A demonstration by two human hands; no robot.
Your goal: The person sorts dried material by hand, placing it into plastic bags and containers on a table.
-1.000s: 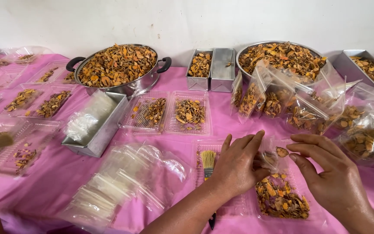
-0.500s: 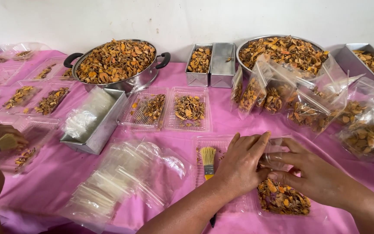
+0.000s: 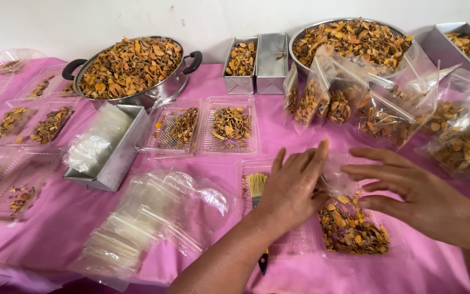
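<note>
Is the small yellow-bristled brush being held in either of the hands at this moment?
No, the brush lies in a clear tray beside the left hand, and the right hand is farther off.

The person's left hand (image 3: 289,188) and right hand (image 3: 420,196) meet over a clear plastic tray of dried orange-brown chips (image 3: 352,231), a yellow-bristled brush (image 3: 257,188) just left. Behind stand filled clear bags (image 3: 376,103); far left (back), a two-handled steel pot (image 3: 131,68).

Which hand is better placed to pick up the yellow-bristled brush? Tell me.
Left. The left hand lies right beside the yellow-bristled brush; the right hand is farther off, across the clear plastic bag of dried orange slices.
</note>
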